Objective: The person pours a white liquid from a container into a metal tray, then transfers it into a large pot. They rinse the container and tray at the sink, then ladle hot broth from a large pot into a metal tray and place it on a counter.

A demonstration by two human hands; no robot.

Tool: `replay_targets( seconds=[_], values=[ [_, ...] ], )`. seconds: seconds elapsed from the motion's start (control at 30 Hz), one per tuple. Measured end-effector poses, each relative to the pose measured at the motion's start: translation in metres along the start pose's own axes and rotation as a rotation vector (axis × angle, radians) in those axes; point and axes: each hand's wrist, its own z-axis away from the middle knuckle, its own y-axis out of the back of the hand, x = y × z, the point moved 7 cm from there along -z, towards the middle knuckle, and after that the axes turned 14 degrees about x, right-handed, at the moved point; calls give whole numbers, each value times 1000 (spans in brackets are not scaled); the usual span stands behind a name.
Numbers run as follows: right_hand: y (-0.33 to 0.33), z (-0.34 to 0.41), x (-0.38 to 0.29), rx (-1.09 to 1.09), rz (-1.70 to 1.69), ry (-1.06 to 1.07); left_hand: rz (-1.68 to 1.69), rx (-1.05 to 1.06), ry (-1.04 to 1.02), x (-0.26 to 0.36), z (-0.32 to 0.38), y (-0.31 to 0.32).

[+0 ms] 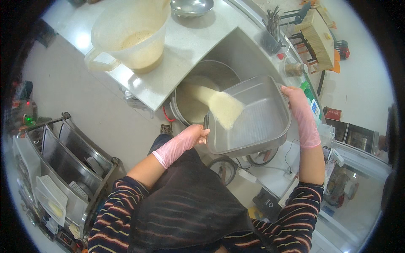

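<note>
Both hands, in thin pink gloves, grip a grey metal rectangular pan. My left hand holds its near left rim. The far right end is in my right hand, partly hidden behind the rim. The pan is tilted away to the left, and a pale yellow frothy liquid runs over its corner. That stream falls into a large round metal pot standing below, beside the white counter. More liquid lies inside the pot, partly hidden by the stream and the pan.
On the counter stand a large translucent plastic jug with tan liquid in it and a shiny metal bowl. A metal rack or cart with trays is at lower left. A lidded jar sits at right. Wheels show beneath the pan.
</note>
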Motion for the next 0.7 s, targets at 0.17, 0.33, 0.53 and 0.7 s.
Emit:
replay_targets(
  seconds=[0.17,0.33,0.53,0.7],
  values=[
    [1,0,-18,-7,20,-1,-16,-59,59,-1,4,-6],
    [-1,-3,-33,-44,61,12,-49,-55,79,-2,7,-11],
    [-3,-4,-50,-40,107,8,-68,-61,102,-7,3,-15],
    [-4,-3,-59,-60,97,12,-25,-105,90,-8,3,-16]
  ],
)
